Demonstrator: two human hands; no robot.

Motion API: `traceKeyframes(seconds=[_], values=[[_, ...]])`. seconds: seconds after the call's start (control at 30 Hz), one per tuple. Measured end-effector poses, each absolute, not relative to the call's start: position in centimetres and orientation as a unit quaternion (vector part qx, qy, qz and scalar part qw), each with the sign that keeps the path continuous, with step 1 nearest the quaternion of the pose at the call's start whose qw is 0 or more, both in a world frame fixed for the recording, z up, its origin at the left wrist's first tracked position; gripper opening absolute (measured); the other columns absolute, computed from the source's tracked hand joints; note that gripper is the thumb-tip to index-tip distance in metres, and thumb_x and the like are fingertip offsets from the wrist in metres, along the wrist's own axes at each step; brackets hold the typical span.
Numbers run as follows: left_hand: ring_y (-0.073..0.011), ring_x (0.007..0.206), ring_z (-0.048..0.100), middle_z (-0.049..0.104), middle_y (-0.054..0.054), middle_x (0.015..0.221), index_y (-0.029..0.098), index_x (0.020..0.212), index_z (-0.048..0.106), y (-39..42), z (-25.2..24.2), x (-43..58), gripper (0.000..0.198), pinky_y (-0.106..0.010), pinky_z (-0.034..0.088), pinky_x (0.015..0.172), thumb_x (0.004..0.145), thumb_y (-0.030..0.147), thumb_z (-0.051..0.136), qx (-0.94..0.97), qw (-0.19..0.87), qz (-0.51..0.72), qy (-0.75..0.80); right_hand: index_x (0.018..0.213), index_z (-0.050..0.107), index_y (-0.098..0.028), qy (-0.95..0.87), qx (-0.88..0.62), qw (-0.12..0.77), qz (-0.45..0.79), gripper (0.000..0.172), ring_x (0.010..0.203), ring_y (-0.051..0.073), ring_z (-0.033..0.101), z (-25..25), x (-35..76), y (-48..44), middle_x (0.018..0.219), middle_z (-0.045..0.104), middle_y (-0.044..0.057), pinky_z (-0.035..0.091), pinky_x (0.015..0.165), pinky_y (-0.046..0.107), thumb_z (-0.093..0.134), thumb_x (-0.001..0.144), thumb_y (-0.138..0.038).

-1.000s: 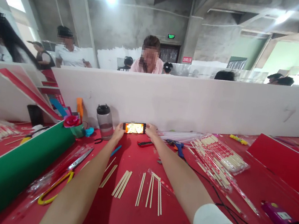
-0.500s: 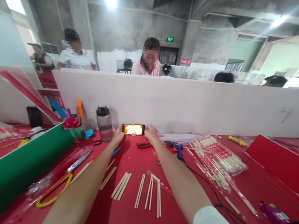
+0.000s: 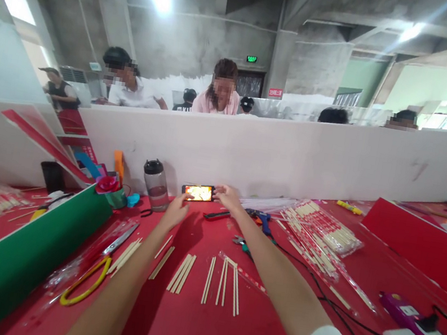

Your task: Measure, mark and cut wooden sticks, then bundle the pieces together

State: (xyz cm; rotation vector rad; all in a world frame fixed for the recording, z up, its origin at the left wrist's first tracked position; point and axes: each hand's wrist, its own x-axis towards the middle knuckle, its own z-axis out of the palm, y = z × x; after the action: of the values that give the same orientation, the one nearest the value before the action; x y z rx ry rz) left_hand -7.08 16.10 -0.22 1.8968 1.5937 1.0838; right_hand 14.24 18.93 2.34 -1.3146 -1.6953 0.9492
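Observation:
A black phone [image 3: 198, 193] with a lit, colourful screen leans sideways against the low white partition. My left hand [image 3: 176, 210] is at its lower left corner, a finger stretched over the edge of the screen. Beside the phone's right end is my right hand [image 3: 227, 197], fingers apart and slightly curved; whether they touch it I cannot tell. Neither hand is wrapped around anything. On the red table below lie short wooden sticks [image 3: 181, 274] in small groups, between my forearms.
Left are yellow-handled scissors [image 3: 85, 281], a green board [image 3: 18, 265] and a water bottle [image 3: 155, 186]. Right are pliers [image 3: 216, 215], a blue glue gun [image 3: 265, 221], bagged sticks [image 3: 326, 230], a purple tool [image 3: 412, 319] and black cables. People work behind the partition [image 3: 295, 151].
Both hands held the phone's ends; now they have loosened from it and the phone rests against the partition. My left hand has dropped slightly lower. A person behind the partition leans over.

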Motion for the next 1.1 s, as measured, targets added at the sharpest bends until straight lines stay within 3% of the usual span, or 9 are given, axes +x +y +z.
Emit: traceKeyframes(seconds=[0.07, 0.17, 0.23, 0.33, 0.43, 0.53, 0.73, 0.93, 1.1], values=[[-0.0221, 0.123, 0.053, 0.063, -0.007, 0.124, 0.018, 0.109, 0.064, 13.1, 0.1, -6.2, 0.037, -0.035, 0.037, 0.109, 0.077, 0.01, 0.048, 0.744, 0.2, 0.379, 0.513, 0.12, 0.058, -0.016, -0.704, -0.486, 0.355, 0.377, 0.034, 0.085, 0.012, 0.068, 3.3, 15.5, 16.5, 0.111, 0.07, 0.009, 0.052, 0.072, 0.02, 0.043, 0.09, -0.014], [-0.0217, 0.117, 0.056, 0.065, -0.008, 0.118, 0.02, 0.109, 0.065, 8.2, -0.2, -4.5, 0.039, -0.037, 0.041, 0.106, 0.077, 0.01, 0.045, 0.79, 0.195, 0.337, 0.474, 0.091, 0.07, -0.017, -0.756, -0.452, 0.28, 0.381, 0.015, 0.067, 0.014, 0.066, 4.3, 17.8, 12.0, 0.078, 0.073, 0.003, 0.05, 0.065, 0.021, 0.061, 0.079, -0.016], [-0.0217, 0.111, 0.059, 0.066, -0.008, 0.115, 0.024, 0.11, 0.065, 5.3, -0.7, -3.2, 0.039, -0.036, 0.045, 0.101, 0.079, 0.011, 0.045, 0.807, 0.196, 0.314, 0.46, 0.079, 0.072, -0.019, -0.809, -0.453, 0.174, 0.333, 0.008, 0.064, 0.016, 0.066, 4.5, 19.3, 8.6, 0.069, 0.072, 0.002, 0.048, 0.062, 0.022, 0.067, 0.074, -0.02], [-0.0224, 0.107, 0.06, 0.067, -0.008, 0.11, 0.026, 0.107, 0.066, 2.5, -1.4, -1.5, 0.036, -0.037, 0.046, 0.098, 0.082, 0.013, 0.044, 0.847, 0.172, 0.288, 0.413, 0.074, 0.074, -0.022, -0.83, -0.515, 0.009, 0.212, 0.007, 0.075, 0.023, 0.07, 4.0, 20.4, 3.3, 0.072, 0.074, 0.007, 0.049, 0.068, 0.026, 0.073, 0.069, -0.026], [-0.023, 0.107, 0.06, 0.068, -0.008, 0.108, 0.027, 0.104, 0.067, 1.4, -1.7, -0.9, 0.033, -0.038, 0.044, 0.097, 0.086, 0.015, 0.042, 0.87, 0.134, 0.264, 0.393, 0.088, 0.077, -0.022, -0.801, -0.59, -0.044, 0.088, 0.019, 0.091, 0.03, 0.071, 2.7, 20.2, -0.6, 0.091, 0.075, 0.018, 0.05, 0.074, 0.032, 0.071, 0.069, -0.02], [-0.0229, 0.107, 0.06, 0.068, -0.007, 0.109, 0.027, 0.105, 0.067, 1.2, -1.4, -1.2, 0.033, -0.038, 0.043, 0.098, 0.086, 0.015, 0.042, 0.865, 0.119, 0.267, 0.407, 0.095, 0.076, -0.021, -0.778, -0.621, -0.075, 0.064, 0.027, 0.094, 0.032, 0.07, 1.5, 19.7, -2.3, 0.096, 0.073, 0.023, 0.051, 0.075, 0.035, 0.064, 0.072, -0.012], [-0.0211, 0.098, 0.064, 0.07, -0.006, 0.104, 0.027, 0.101, 0.067, 1.2, -0.5, -1.9, 0.027, -0.033, 0.047, 0.09, 0.089, 0.024, 0.043, 0.802, 0.184, 0.341, 0.454, 0.101, 0.072, -0.022, -0.773, -0.631, -0.038, 0.063, 0.026, 0.096, 0.031, 0.069, 1.6, 20.9, -1.7, 0.103, 0.072, 0.021, 0.049, 0.077, 0.035, 0.054, 0.083, -0.022], [-0.0168, 0.079, 0.064, 0.069, -0.007, 0.104, 0.021, 0.112, 0.062, 1.2, -0.8, -0.5, 0.035, -0.028, 0.051, 0.076, 0.091, 0.044, 0.046, 0.713, 0.379, 0.406, 0.429, 0.097, 0.06, -0.023, -0.814, -0.515, 0.189, 0.191, 0.025, 0.071, 0.018, 0.063, 2.3, 21.1, -1.2, 0.08, 0.068, 0.005, 0.04, 0.063, 0.024, 0.037, 0.097, -0.034], [-0.0106, 0.064, 0.057, 0.064, -0.002, 0.079, 0.016, 0.094, 0.064, 1.3, -0.8, 0.1, 0.036, -0.022, 0.047, 0.063, 0.083, 0.05, 0.061, 0.578, 0.493, 0.526, 0.383, 0.087, 0.054, -0.02, -0.777, -0.422, 0.314, 0.346, 0.027, 0.057, 0.012, 0.051, 0.8, 17.9, -1.6, 0.065, 0.055, -0.003, 0.035, 0.056, 0.021, 0.035, 0.099, -0.035]])
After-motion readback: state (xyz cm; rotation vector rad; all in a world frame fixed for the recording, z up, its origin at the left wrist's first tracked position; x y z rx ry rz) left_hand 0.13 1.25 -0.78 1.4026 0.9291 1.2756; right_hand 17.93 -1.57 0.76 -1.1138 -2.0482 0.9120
